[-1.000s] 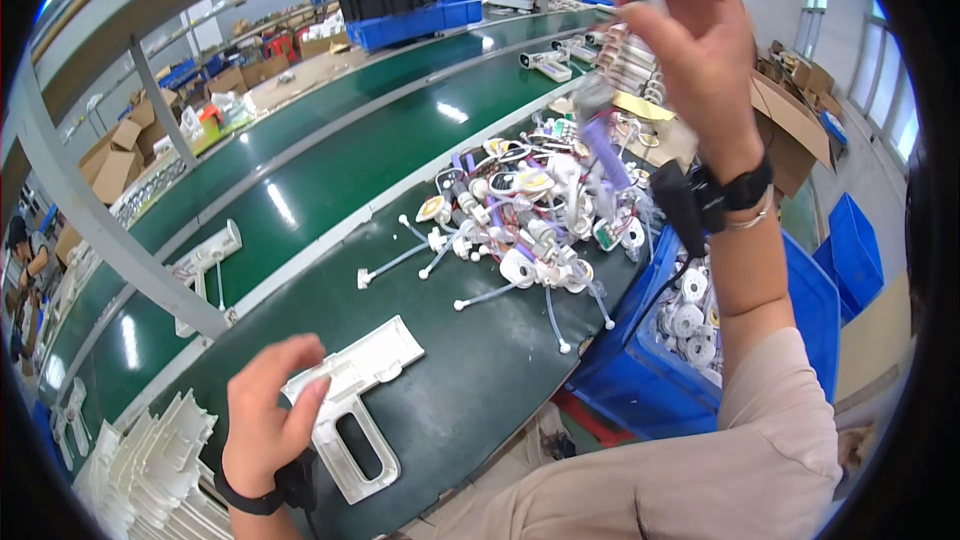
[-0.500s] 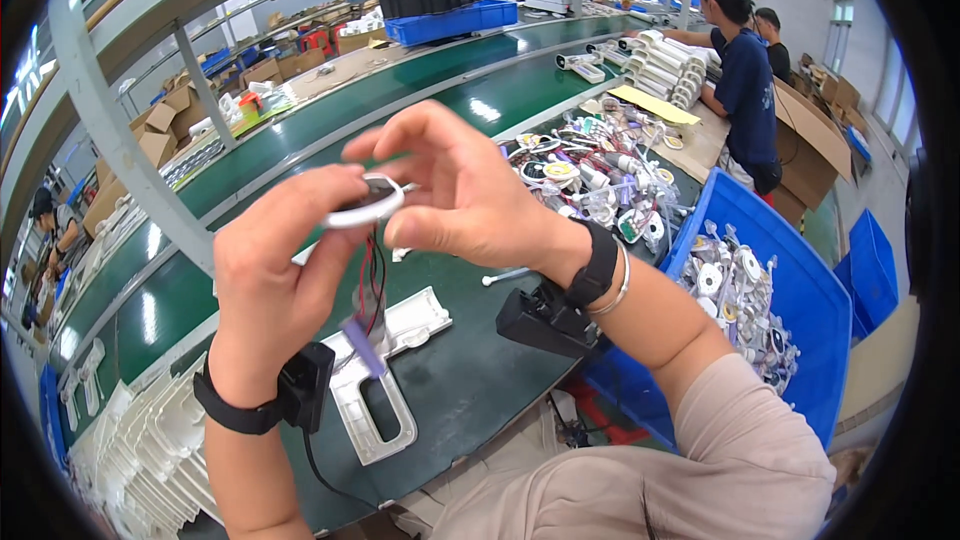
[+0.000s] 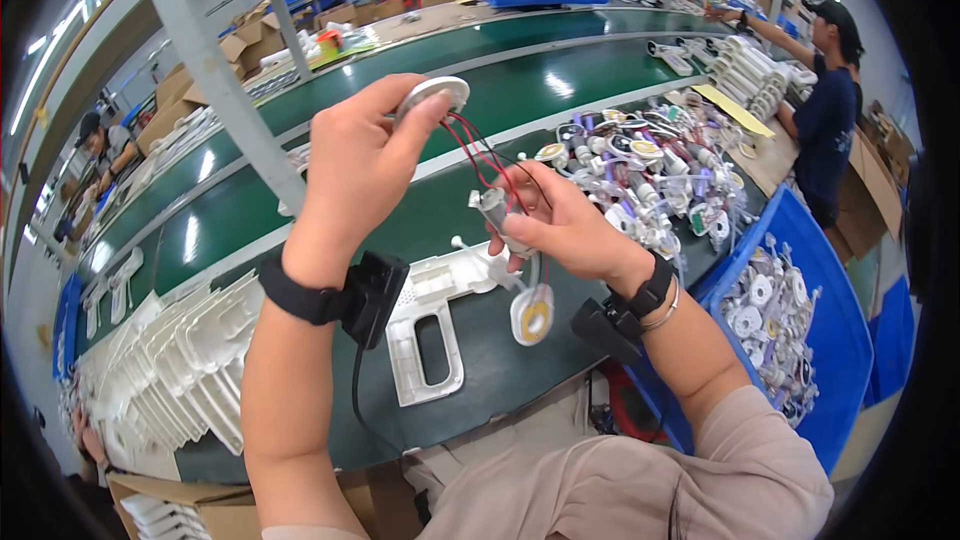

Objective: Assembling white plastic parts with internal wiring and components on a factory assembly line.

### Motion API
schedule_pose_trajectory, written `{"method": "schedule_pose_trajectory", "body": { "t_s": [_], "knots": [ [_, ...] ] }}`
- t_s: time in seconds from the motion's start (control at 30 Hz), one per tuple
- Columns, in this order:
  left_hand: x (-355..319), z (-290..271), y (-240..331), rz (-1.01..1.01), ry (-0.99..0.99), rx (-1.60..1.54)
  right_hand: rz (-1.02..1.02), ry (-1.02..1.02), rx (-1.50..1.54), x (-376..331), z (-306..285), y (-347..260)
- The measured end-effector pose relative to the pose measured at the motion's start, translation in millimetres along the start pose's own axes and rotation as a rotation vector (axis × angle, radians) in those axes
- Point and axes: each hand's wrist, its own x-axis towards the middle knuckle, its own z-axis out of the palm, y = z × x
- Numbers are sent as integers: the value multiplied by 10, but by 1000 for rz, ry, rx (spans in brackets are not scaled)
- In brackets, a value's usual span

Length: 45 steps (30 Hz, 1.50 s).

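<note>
Wired assy is held above bench: L hand [image 3: 365, 155] pinches white disc [image 3: 432, 92], R hand [image 3: 560, 225] grips small grey unit [image 3: 492, 208], red leads [image 3: 490, 155] apparently untangled; white housing [image 3: 430, 325] not yet fitted.

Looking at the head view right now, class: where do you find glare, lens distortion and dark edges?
Head view: bright streaks of overhead light glare on the green conveyor belt; the grey metal post and the belt's edges bow, typical fisheye bending; the corners go black in a round vignette; the left hand and right hand at centre look sharp, without motion blur.
</note>
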Motion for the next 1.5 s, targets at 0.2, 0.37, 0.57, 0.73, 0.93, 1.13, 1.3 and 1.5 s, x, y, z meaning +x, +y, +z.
{"method": "schedule_pose_trajectory", "body": {
  "t_s": [0.2,0.37,0.57,0.73,0.93,1.13,1.3,1.5],
  "knots": [
    [-63,-78,-103,-103,-87,55,143,13,101,12,25,173],
    [-105,-169,-85,-141,-180,175,-112,174,-483,34,-4,311],
    [-121,-134,-89,-93,-190,373,-320,351,-853,18,-6,343],
    [-118,-112,-82,-144,-183,373,-183,242,-664,2,-177,306],
    [-90,-97,-78,-213,-241,273,126,-40,-10,-63,-244,189],
    [-75,-132,45,-211,-275,259,176,-170,-131,-63,-238,244],
    [-109,-146,186,-183,-258,212,-2,-137,-197,-76,-101,154],
    [-221,-70,203,-58,-320,429,69,-116,366,-70,88,131]
  ]
}}
